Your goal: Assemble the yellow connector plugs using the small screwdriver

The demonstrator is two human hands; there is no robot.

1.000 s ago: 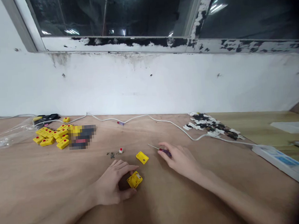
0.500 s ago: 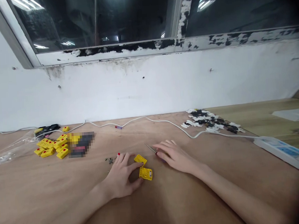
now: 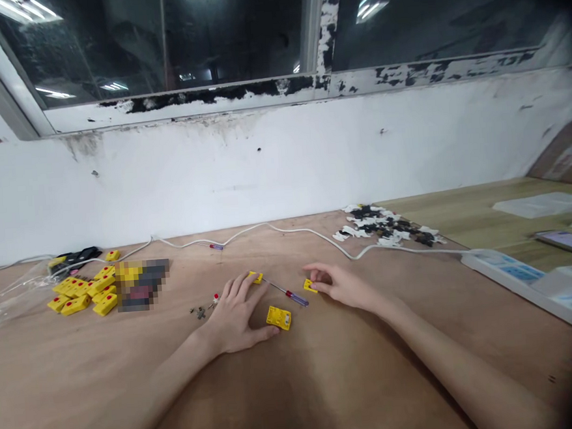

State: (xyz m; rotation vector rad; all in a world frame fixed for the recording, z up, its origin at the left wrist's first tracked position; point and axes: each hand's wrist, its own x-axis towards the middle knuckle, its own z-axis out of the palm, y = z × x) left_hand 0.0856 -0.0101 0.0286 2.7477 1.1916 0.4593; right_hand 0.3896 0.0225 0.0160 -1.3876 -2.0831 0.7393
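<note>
Screwdriver now laid down mid-frame — the freed right hand pinches a yellow piece; left hand spread.

Power strip, white: is lying at right. Cable, white: is running along the wall. Phone: is resting beyond the strip. Window: is showing lights.

Clock centred on yellow shell | 6: tabletop open between forearms, passable | 9: left hand blocks, fingers splayed | 1: screwdriver lies close | 2: right hand, pinching yellow piece, blocks | 12: cable crosses far edge
</note>
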